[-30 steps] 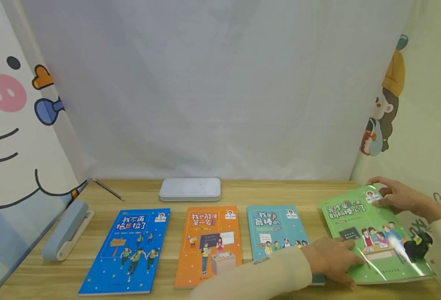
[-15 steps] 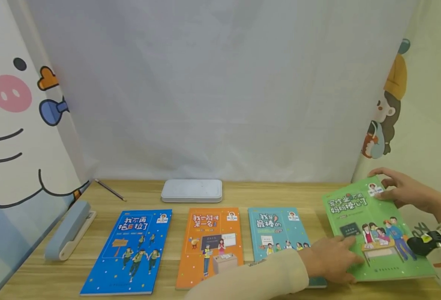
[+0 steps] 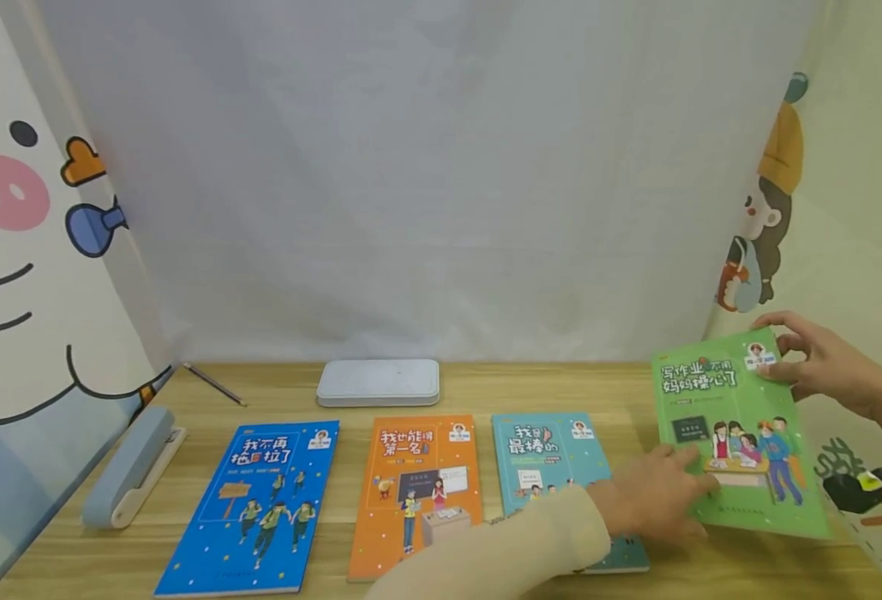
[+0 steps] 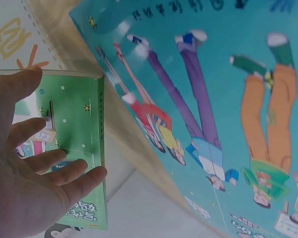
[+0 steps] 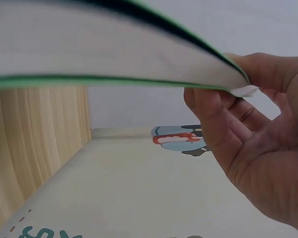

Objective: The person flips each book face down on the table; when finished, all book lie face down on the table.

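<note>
Both hands are on the green book (image 3: 734, 433), which is tilted up off the bench (image 3: 486, 387) with its far edge raised and its near edge low beside the left hand. The right hand (image 3: 824, 367) grips the book's far right corner, thumb on the cover and fingers curled underneath, as the right wrist view shows with the page edges resting in the curl of the fingers (image 5: 213, 124). The left hand (image 3: 654, 500) lies against the book's near left edge with its fingers (image 4: 64, 171) spread and nearly straight on the green cover; they press on it rather than curl round it.

Under the left forearm's cream sleeve (image 3: 516, 550) lies a teal book (image 3: 546, 454), flat on the bench and just to the left of the green one. Further left of the hands lie an orange book (image 3: 418, 492) and then a blue book (image 3: 257, 504), each flat and apart from its neighbour. Beyond the orange book, towards the white curtain (image 3: 426, 167), sits a flat white case (image 3: 378, 382). Far to the left of the hands are a pale blue stapler-like tool (image 3: 129, 467) and a thin pencil (image 3: 214, 383).
</note>
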Tool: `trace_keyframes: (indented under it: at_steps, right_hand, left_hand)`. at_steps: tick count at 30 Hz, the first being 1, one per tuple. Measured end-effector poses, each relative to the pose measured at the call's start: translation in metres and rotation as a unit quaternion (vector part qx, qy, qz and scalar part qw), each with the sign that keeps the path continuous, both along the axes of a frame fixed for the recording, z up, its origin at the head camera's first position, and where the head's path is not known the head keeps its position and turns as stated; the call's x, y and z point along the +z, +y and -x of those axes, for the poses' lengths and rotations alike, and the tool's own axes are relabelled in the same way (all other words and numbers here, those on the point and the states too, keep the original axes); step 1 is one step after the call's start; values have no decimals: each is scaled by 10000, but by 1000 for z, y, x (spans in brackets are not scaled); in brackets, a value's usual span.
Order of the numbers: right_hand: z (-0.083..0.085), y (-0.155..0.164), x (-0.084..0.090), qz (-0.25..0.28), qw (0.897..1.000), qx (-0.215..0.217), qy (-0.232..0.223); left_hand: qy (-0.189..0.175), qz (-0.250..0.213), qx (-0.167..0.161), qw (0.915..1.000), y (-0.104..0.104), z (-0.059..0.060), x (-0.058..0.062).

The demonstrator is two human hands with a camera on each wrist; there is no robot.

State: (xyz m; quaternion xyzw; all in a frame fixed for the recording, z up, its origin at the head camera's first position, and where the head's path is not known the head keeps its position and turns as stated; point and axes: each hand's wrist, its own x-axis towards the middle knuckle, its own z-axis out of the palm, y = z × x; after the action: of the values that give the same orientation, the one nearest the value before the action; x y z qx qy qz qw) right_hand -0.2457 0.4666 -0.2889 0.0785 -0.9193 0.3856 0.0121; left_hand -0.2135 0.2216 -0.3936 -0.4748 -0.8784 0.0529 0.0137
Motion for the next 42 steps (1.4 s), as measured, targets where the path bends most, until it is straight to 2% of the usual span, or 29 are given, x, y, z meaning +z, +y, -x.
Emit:
trace_keyframes:
  at_steps: [7, 13, 20, 25, 28, 37, 42]
  right_hand:
    - [-4, -6, 2, 45, 9997, -161, 197]
    - [-9, -11, 4, -19, 9993, -220, 291]
    - [-12, -19, 7, 13, 9987, -336, 388]
    - [-13, -22, 9, 133, 9983, -415, 397]
    - [-13, -23, 10, 238, 9977, -482, 404]
    - [-15, -30, 16, 320, 9960, -806, 235]
    - [-16, -35, 19, 241, 9948, -978, 121]
  left_hand:
    - [64, -183, 145, 9997, -2, 5, 4]
    - [81, -893, -38, 9960, -7, 6, 5]
    - [-146, -1938, -729, 9782, -8, 0, 9]
    - [343, -2412, -1060, 9641, -4, -10, 14]
    - [660, -2576, -1014, 9587, -1, -15, 16]
    - [633, -2773, -773, 9556, -2, -15, 13]
    - [745, -2955, -751, 9495, -4, -13, 11]
